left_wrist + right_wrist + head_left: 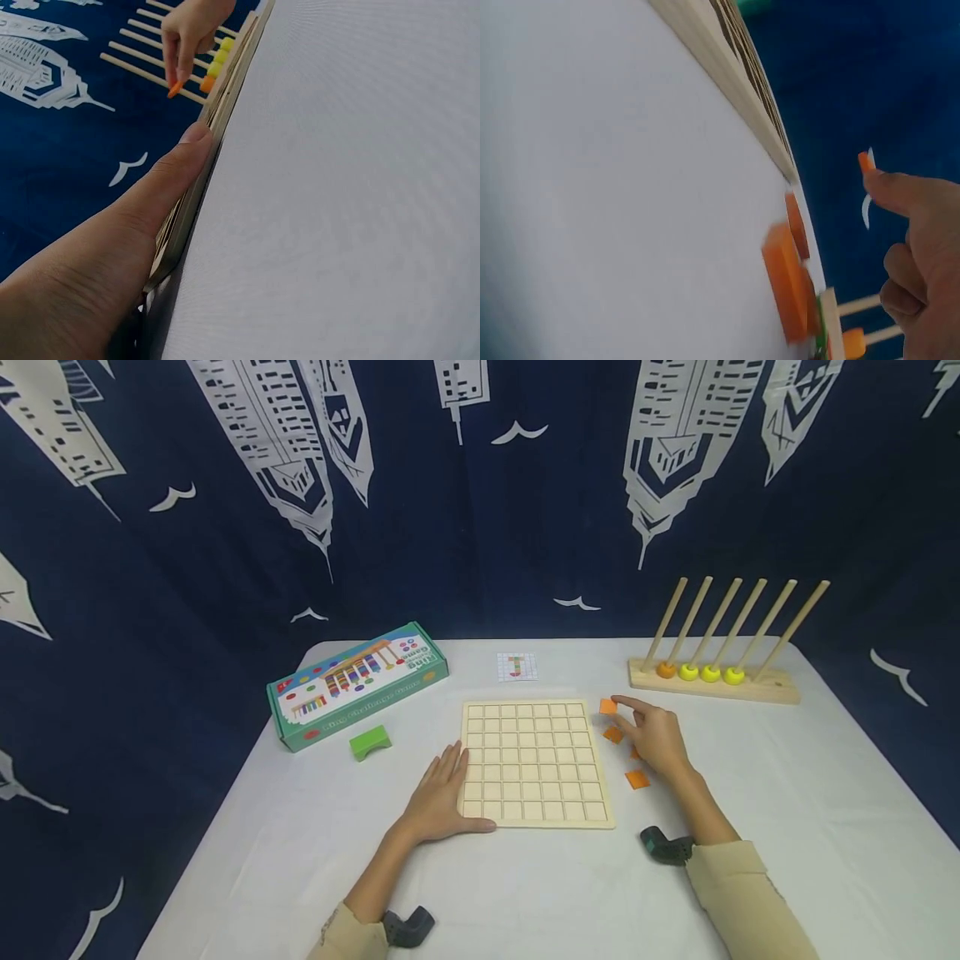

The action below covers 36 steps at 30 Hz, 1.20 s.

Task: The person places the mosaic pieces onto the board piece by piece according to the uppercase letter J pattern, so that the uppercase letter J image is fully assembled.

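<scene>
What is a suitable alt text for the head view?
A person's right-hand grip pinches an orange tile beside a wooden grid board, while the left-hand grip rests at the board's lower left corner. Farther back are a game box, a pattern card and a peg rack with four beads.

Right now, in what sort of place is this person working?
Probably a play or learning space, judging by the grid board, the wooden peg stand and the illustrated green box.

The right hand [926,251] holds an orange tile [865,162] at its thumb tip. Near the hand, other orange tiles [784,281] lie blurred on the white tabletop [630,187], a pale wooden board [727,84] farther off; wooden pegs [859,304] reach behind the hand.
</scene>
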Each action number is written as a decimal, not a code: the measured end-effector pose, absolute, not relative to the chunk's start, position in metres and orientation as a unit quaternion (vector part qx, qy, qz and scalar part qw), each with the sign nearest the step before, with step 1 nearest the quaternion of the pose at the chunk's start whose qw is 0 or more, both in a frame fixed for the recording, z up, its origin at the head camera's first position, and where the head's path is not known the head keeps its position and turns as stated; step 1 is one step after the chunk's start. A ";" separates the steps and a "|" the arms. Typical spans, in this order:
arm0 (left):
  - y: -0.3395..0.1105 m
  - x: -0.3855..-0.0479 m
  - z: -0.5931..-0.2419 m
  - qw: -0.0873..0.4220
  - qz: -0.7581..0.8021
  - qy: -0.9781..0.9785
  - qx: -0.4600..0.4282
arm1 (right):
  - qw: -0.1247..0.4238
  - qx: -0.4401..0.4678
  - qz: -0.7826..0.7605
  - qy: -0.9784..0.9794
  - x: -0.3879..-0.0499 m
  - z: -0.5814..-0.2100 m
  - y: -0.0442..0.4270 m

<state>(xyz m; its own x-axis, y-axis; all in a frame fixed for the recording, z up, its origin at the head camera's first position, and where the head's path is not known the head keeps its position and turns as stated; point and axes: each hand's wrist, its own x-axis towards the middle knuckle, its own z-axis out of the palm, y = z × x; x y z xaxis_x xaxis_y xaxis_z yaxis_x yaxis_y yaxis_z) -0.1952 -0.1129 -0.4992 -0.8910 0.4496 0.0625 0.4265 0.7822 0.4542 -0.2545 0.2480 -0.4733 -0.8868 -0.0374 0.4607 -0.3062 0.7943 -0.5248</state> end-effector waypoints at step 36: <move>-0.107 -0.194 -0.509 -0.033 0.196 0.958 0.209 | 0.103 0.142 0.333 -0.927 -0.281 -0.489 0.113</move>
